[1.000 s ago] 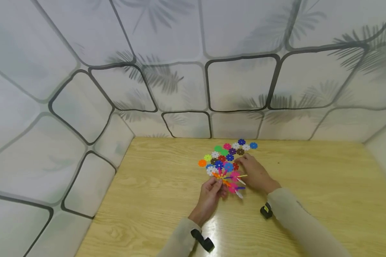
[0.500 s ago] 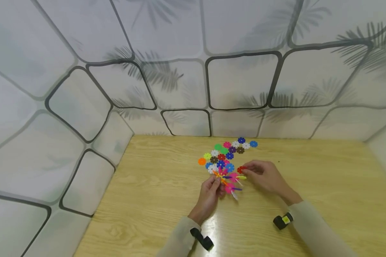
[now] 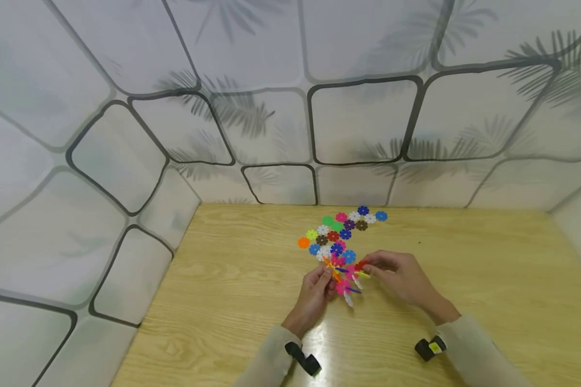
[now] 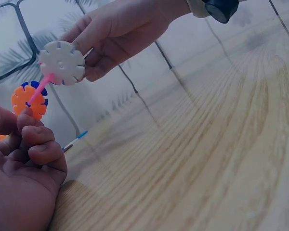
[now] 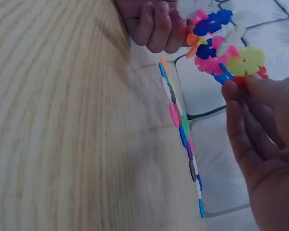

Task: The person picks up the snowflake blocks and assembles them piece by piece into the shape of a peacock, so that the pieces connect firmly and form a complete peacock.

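Note:
My left hand holds a cluster of interlocking flower-shaped plastic discs in pink, orange, yellow, blue and white. Between the thumb and fingers of my right hand is a red disc, at the cluster's right side. The right wrist view has the red disc beside a yellow disc of the cluster; whether their slots engage, I cannot tell. On the near side in the left wrist view, a white disc joins a pink one, with an orange disc by my left fingers.
Loose flower discs of several colours lie flat on the wooden table, just beyond my hands. A patterned pale wall rises along the table's back edge and continues on the left.
My right hand has picked the red disc from the right edge of the loose discs and brought it down to the cluster. The left hand stays nearly still while the cluster tilts slightly.

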Motion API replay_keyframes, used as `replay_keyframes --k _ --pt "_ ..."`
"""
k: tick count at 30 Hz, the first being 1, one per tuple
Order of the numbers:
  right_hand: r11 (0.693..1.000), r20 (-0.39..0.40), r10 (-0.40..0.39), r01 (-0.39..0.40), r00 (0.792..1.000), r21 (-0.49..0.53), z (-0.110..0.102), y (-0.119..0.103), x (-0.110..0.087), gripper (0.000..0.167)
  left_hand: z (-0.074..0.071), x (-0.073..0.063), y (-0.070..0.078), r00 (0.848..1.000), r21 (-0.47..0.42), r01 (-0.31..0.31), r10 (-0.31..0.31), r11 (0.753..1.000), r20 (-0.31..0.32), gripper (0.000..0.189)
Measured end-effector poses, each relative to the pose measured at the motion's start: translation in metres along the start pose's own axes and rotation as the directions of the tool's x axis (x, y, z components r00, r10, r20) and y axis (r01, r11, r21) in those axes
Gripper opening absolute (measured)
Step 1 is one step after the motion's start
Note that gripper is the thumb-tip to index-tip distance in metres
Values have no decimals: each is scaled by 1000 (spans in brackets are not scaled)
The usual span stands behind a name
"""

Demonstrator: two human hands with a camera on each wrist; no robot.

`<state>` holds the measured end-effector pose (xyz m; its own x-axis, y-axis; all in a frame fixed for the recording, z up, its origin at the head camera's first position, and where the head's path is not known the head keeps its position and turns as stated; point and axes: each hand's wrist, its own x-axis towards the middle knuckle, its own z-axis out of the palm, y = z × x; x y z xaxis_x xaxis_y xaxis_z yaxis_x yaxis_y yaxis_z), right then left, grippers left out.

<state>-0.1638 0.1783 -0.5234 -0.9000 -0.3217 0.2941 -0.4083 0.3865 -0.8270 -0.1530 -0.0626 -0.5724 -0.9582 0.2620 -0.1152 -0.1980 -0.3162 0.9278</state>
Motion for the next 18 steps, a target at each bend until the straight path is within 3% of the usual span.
replay_keyframes --k 7,12,18 --pt "988 -43 -145 142 988 -62 4 -6 3 25 0 -1 2 1000 20 -5 5 1000 11 33" --pt "970 -26 -230 227 973 -85 6 -10 6 30 -2 -1 2 1000 22 14 -14 1000 2 32" --pt "972 -25 -223 221 974 -76 4 -13 8 27 -2 -1 2 1000 -29 27 -26 999 6 31"
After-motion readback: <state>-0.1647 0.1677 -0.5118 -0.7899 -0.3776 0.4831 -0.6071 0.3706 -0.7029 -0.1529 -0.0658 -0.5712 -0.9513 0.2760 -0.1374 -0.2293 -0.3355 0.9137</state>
